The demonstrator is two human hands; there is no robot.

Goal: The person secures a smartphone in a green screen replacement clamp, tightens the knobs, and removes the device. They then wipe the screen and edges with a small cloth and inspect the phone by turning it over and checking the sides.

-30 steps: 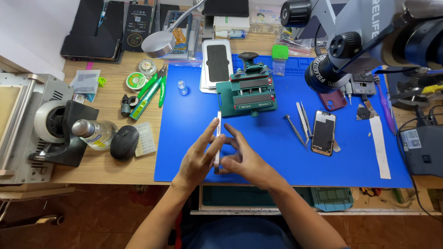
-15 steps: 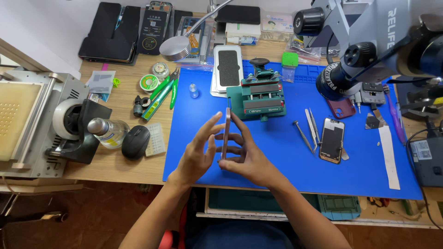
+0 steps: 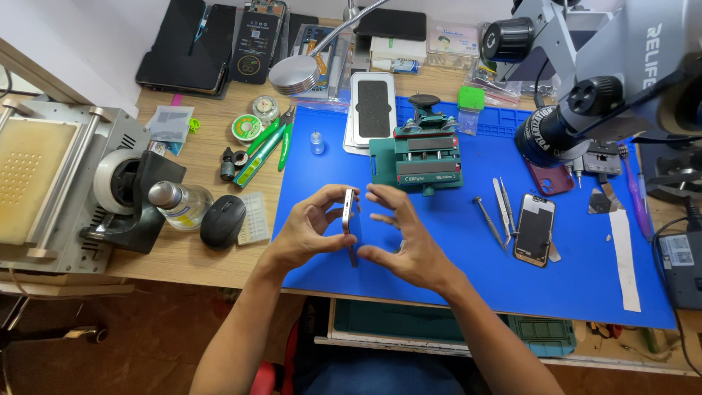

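While both hands hold the slim phone (image 3: pixel 349 222) edge-up just above the blue mat (image 3: pixel 439 249), left hand (image 3: pixel 306 232) pinching its side and right hand (image 3: pixel 398 238) spread against it, inspection seems underway, calling next for steady, careful turning.

The left hand (image 3: pixel 307 232) now curls its fingers around the edge-on phone (image 3: pixel 349 219) instead of lying flat against it. The right hand (image 3: pixel 406 245) opens, its fingers spread beside the phone's other face.
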